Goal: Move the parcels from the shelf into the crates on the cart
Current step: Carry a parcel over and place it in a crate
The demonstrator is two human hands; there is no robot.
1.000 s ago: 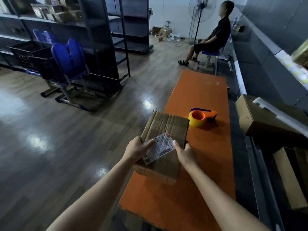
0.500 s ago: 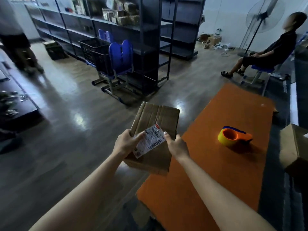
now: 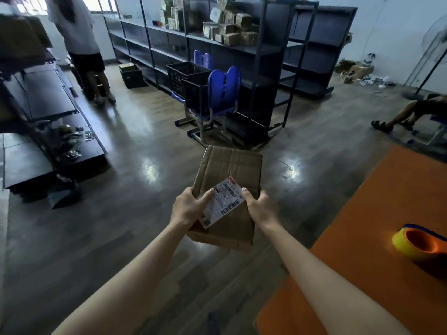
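- Far to the left of the parcel (image 3: pixel 229 172), a low dark shelf unit (image 3: pixel 48 112) stands on the floor, with small loose items on its bottom board.
- Up and to the left of the parcel, a standing person (image 3: pixel 77 39) faces away.
- Beyond the parcel, tall dark shelving (image 3: pixel 266 68) carries a cluster of small boxes (image 3: pixel 229 30). In front of it two black crates (image 3: pixel 193 88) sit just beside a blue chair (image 3: pixel 225 85).
- At the parcel's near left edge, the left hand (image 3: pixel 187 209) grips it, with the thumb lying on the white label (image 3: pixel 225 201).
- The parcel is a brown cardboard box, held in the air over the wooden floor (image 3: pixel 108 238) and apart from the worktop.
- At the parcel's near right edge, the right hand (image 3: pixel 262 210) grips it, the thumb on top touching the label's corner.
- Right of the parcel, the orange worktop (image 3: pixel 362 250) bears an orange-and-yellow tape dispenser (image 3: pixel 420 243).
- Up and far right of the parcel, a seated person's legs (image 3: pixel 399 117) reach into view.
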